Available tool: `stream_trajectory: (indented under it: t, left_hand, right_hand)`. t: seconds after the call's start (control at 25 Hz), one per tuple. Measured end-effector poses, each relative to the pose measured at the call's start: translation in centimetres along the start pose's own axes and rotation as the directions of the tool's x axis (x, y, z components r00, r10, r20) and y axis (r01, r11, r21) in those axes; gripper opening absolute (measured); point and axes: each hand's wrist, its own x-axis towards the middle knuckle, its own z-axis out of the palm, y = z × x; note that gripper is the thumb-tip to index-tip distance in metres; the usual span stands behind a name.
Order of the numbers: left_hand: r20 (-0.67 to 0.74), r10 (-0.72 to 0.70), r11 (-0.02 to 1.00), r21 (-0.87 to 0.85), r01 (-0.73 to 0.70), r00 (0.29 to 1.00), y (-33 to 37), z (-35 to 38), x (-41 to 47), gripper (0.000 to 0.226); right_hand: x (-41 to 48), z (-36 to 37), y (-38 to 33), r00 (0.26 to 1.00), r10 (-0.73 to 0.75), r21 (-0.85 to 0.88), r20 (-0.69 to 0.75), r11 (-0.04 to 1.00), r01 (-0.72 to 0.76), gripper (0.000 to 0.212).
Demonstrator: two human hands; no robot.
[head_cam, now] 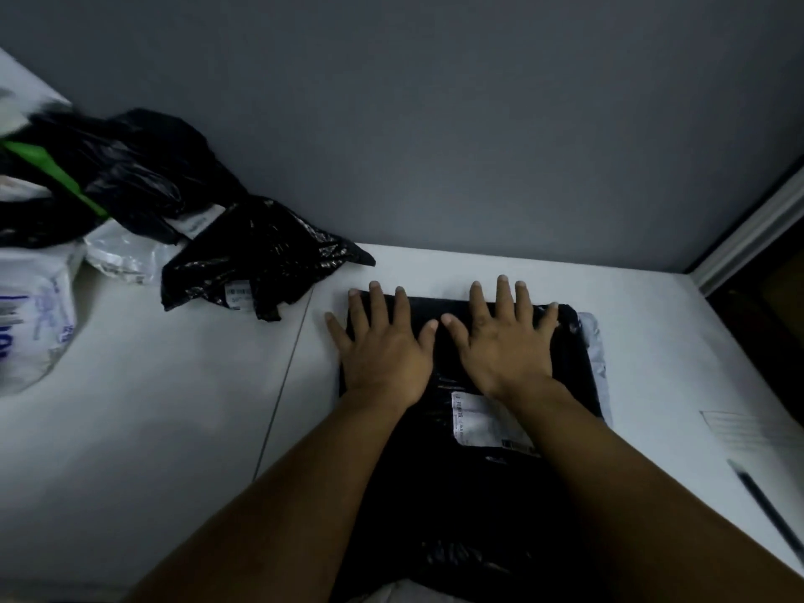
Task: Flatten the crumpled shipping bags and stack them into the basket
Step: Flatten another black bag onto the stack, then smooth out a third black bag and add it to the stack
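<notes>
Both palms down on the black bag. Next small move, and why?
Likely sweep both palms back toward the body. The left hand and right hand lie flat, fingers spread, on the far end of the black bag, while its near part around the white label looks wrinkled. No basket is in view, so stacking seems premature.

Both bare forearms come in from six o'clock, stretching toward twelve. The left hand [383, 346] lies palm down, fingers straight and spread. At its three o'clock the right hand [507, 341] lies just as flat, and the thumbs nearly touch.
</notes>
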Motion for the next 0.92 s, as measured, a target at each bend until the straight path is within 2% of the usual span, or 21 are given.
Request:
stream_trajectory:
  t: [0.16,0.24,0.32,0.56,0.64,0.8,0.92]
  left_hand:
    - [-0.108,-0.015,0.999,-0.033,0.011,0.994,-3.0,-7.0,-1.4,0.065]
    - [-0.234,-0.034,0.997,-0.080,0.016,0.972,-6.3,-11.2,-2.5,0.050]
    - [-0.325,-0.080,0.980,-0.197,0.015,0.942,-10.1,-14.6,-3.9,0.034]
    - [-0.398,-0.334,0.893,-0.424,0.152,0.854,-21.2,-21.2,-6.3,0.041]
    - [-0.403,-0.350,0.891,-0.422,0.168,0.845,-23.8,-22.3,-5.3,0.041]
    - [-0.430,-0.280,0.934,-0.327,0.142,0.858,-28.8,-23.4,-1.9,0.040]
    - [-0.431,-0.276,0.939,-0.313,0.144,0.859,-31.0,-23.4,0.9,0.062]
  right_hand:
    - [-1.6,-5.5,-3.6,0.998,-0.051,0.070,-0.029,0.996,0.053,0.074]
    - [-2.7,-7.8,-7.2,0.992,-0.115,0.115,-0.048,0.986,0.119,0.066]
    - [-3.5,-9.4,-11.1,0.980,-0.190,0.158,-0.064,0.967,0.198,0.056]
    - [-4.1,-13.1,-25.1,0.926,-0.338,0.295,-0.170,0.879,0.375,0.038]
    - [-3.2,-13.9,-28.7,0.913,-0.375,0.354,-0.159,0.842,0.407,0.034]
    - [1.3,-13.2,-35.7,0.919,-0.391,0.601,-0.053,0.722,0.341,0.023]
    - [4.8,-11.3,-38.8,0.938,-0.337,0.739,0.077,0.651,0.173,0.030]
